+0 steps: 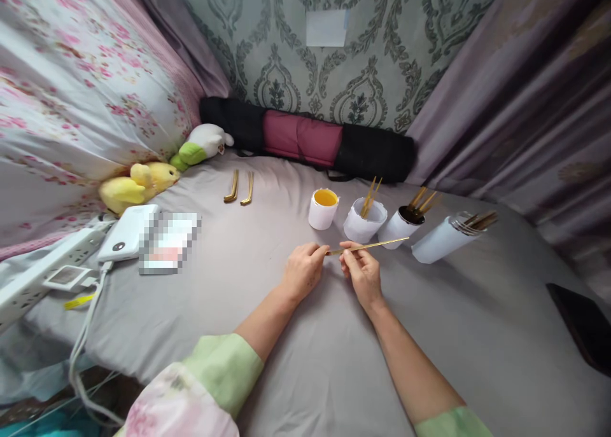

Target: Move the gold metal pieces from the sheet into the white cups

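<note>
1. Thin stick [389, 242]: gold.
2. Leftmost cup [323, 217]: white outside, yellow inside.
3. Dark-lined cup [393, 231]: white outside, near-black inside.
4. Long bag [302, 137]: black ends, maroon middle.
5. Wall [363, 68]: pale grey-green, darker damask scrolls.
6. Left curtain [71, 87]: white, pink floral print.
7. Sheet [238, 259]: plain grey.
8. Nearer plush toy [125, 193]: yellow.
9. Right sleeve [453, 423]: pale green.

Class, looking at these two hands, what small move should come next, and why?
Perhaps ease the left hand off the thin golden stick while the right hand holds it: the left hand covers one end, so whether that end is angled like the bent golden sticks on the grey sheet is unclear.
</note>
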{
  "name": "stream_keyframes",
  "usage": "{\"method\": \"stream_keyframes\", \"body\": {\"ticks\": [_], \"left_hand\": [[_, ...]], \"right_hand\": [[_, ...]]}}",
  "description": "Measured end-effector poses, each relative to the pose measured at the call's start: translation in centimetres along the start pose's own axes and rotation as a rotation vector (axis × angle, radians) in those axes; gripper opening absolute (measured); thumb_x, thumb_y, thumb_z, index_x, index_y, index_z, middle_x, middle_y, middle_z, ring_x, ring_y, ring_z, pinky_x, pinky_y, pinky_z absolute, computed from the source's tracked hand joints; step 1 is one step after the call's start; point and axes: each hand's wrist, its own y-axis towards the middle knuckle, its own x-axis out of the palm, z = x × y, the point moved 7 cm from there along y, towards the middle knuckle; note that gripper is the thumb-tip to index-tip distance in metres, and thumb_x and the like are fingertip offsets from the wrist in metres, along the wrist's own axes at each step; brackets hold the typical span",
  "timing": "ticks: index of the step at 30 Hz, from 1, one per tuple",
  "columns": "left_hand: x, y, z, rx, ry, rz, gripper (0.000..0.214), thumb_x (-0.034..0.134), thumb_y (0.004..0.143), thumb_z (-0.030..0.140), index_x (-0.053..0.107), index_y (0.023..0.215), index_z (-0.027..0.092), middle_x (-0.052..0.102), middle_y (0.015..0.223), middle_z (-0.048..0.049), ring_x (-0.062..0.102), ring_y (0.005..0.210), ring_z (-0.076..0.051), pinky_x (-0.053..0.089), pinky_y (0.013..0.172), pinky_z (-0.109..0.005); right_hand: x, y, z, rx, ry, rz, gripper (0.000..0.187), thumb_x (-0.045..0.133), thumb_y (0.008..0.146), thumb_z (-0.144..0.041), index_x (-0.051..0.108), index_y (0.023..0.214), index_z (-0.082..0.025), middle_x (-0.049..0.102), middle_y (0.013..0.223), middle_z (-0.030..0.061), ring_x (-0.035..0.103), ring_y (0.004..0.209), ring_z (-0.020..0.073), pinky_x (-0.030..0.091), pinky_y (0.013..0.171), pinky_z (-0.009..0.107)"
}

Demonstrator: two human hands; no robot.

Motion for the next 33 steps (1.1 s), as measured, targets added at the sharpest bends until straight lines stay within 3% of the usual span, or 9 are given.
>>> {"method": "stream_keyframes", "body": {"ticks": [10, 19, 33], "left_hand": [[0.19, 0.00, -0.14, -0.017, -0.071, 0.006, 0.030, 0.032, 0.089, 0.019, 0.056, 0.107, 0.019, 0.059, 0.089, -0.0070, 0.055, 0.083, -0.015, 0.043, 0.075, -0.028], [0.52, -0.01, -0.45, -0.078, -0.361, 0.018, 0.027, 0.036, 0.088, 0.021, 0.058, 0.104, 0.019, 0.059, 0.091, -0.0067, 0.056, 0.083, -0.013, 0.044, 0.075, -0.026], [0.89, 0.17, 0.20, -0.180, -0.626, -0.110, 0.026, 0.042, 0.080, 0.015, 0.062, 0.098, 0.014, 0.065, 0.089, -0.0071, 0.057, 0.077, -0.014, 0.044, 0.072, -0.026]], "right_hand": [[-0.12, 0.09, 0.34, 0.000, 0.005, -0.005, 0.024, 0.054, 0.078, -0.036, 0.057, 0.092, -0.016, 0.054, 0.064, -0.0010, 0.046, 0.049, 0.0075, 0.037, 0.044, 0.020], [-0.33, 0.26, 0.81, 0.021, -0.005, 0.016, 0.025, 0.052, 0.078, -0.036, 0.056, 0.092, -0.015, 0.053, 0.063, -0.0011, 0.045, 0.049, 0.0071, 0.036, 0.043, 0.020], [-1.01, 0.45, 0.60, 0.024, -0.014, 0.095, 0.021, 0.053, 0.077, -0.034, 0.055, 0.089, -0.016, 0.045, 0.056, -0.0052, 0.041, 0.046, 0.0067, 0.033, 0.042, 0.019]]}}
